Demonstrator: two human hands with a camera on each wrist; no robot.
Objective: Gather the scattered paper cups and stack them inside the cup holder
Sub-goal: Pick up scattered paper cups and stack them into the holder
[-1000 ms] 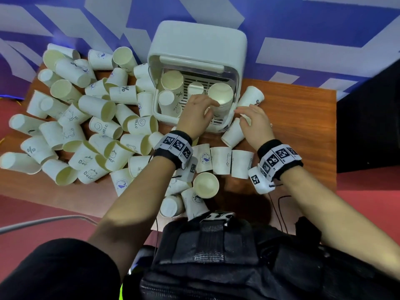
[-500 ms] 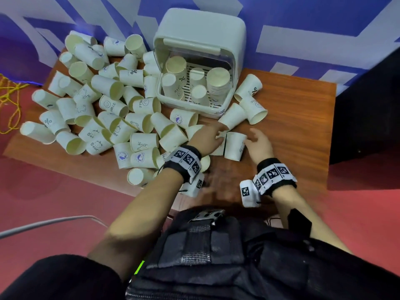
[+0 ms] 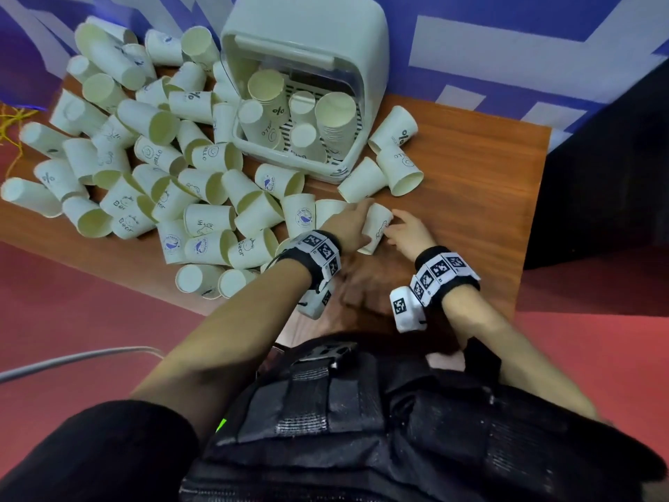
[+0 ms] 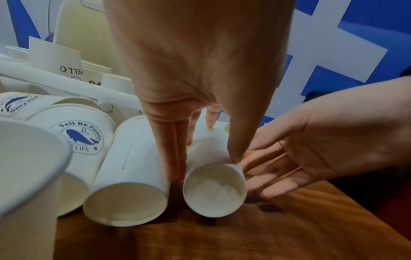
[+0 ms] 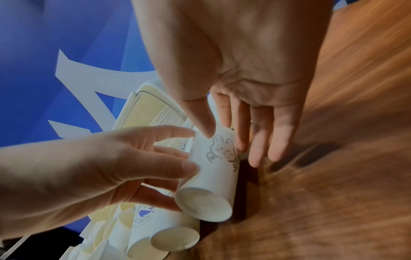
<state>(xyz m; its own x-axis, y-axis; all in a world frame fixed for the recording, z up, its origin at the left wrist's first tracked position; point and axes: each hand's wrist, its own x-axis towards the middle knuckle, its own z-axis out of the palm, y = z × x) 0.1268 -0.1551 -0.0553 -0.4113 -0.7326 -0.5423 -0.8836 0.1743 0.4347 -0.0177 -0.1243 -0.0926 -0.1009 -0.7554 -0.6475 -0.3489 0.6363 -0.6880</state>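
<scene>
Cup: we see one smooth tapered paper cup (image 3: pixel 376 226), bunny print, on its side.
Left hand (image 3: pixel 347 226): we see its fingers pinching the cup.
Right hand (image 3: pixel 407 231): we see its fingers spread, touching the cup.
Holder (image 3: pixel 307 48): one glossy rounded plastic box.

The paper cups (image 3: pixel 208 219) are white outside and cream inside, some printed with blue whale badges, others with black lettering or a percent sign. One cup (image 5: pixel 213 168) carries a black line-drawn bear, or perhaps a rabbit. The cup holder (image 3: pixel 307 41) is off-white. The tabletop (image 3: pixel 488 197) is reddish-brown woodgrain.
</scene>
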